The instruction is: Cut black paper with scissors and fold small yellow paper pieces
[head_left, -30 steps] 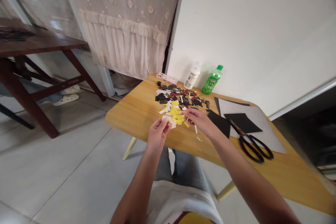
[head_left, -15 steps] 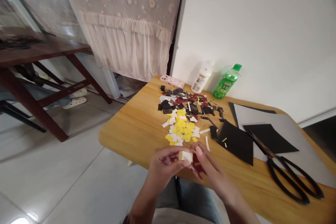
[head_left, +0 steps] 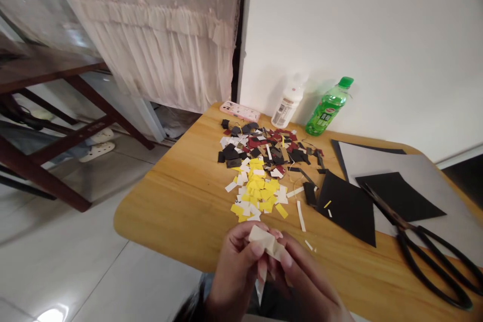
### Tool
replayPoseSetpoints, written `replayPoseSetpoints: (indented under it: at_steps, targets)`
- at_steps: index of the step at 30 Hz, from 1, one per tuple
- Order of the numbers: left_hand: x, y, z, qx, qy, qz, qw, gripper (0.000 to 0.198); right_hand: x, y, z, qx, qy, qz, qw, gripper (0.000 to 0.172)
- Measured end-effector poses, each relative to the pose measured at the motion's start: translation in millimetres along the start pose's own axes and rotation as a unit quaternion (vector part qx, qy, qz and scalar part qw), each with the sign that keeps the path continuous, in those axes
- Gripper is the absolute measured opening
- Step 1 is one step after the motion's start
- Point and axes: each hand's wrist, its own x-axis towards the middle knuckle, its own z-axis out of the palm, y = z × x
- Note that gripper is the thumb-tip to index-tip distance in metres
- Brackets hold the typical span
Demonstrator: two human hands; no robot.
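Note:
Both hands meet low in the picture, just over the near edge of the wooden table. My left hand pinches a small cream paper piece between thumb and fingers. My right hand grips the same piece from the right, fingers closed on it. A thin white strip hangs down between the hands. Just beyond them lies a pile of yellow and white paper scraps, with black and dark red scraps farther back.
Black scissors lie at the right on black sheets and a grey sheet. A green bottle, a white bottle and a pink phone stand by the wall. A dark wooden table stands left.
Both hands drew back from the scrap pile toward my body, bringing the cream paper piece with them. The view shifted closer to the table.

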Motion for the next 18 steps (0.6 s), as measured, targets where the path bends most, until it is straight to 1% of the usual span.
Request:
replayPoseSetpoints:
  at_steps: [2,4,6,8,9,11,12,14,16,18]
  targets:
    - [1,-3,0.0,-0.019,0.010,-0.008,1.000,0.036,4,-1,2,-0.010,0.001,-0.011,1.000,0.045]
    - [1,-2,2.2,-0.035,-0.002,-0.024,0.999,0.036,8,0,2,0.016,-0.009,-0.004,1.000,0.044]
    - [2,3,5.5,-0.045,-0.016,-0.048,0.998,0.034,11,2,-1,0.049,-0.037,0.002,0.998,0.040]
    - [2,6,7.5,-0.047,-0.031,-0.074,0.996,0.030,11,2,-5,0.046,-0.069,0.005,0.997,0.042]
    - [3,6,7.4,-0.049,-0.053,-0.076,0.994,0.027,11,2,-8,0.027,-0.082,0.005,0.996,0.043]
    - [4,4,5.0,-0.060,-0.128,-0.053,0.989,0.021,10,2,-16,-0.026,-0.102,-0.001,0.994,0.047]
    - [5,1,3.0,-0.064,-0.169,-0.036,0.983,0.019,9,3,-20,-0.048,-0.113,-0.010,0.992,0.047]
    - [6,-6,-1.0,-0.069,-0.220,-0.007,0.973,0.018,10,6,-28,-0.072,-0.143,-0.053,0.986,0.043]
    - [6,-12,-3.4,-0.068,-0.237,0.008,0.969,0.020,13,7,-33,-0.075,-0.169,-0.114,0.976,0.038]
    - [6,-14,-3.6,-0.061,-0.235,0.012,0.970,0.021,17,7,-35,-0.073,-0.175,-0.158,0.969,0.034]
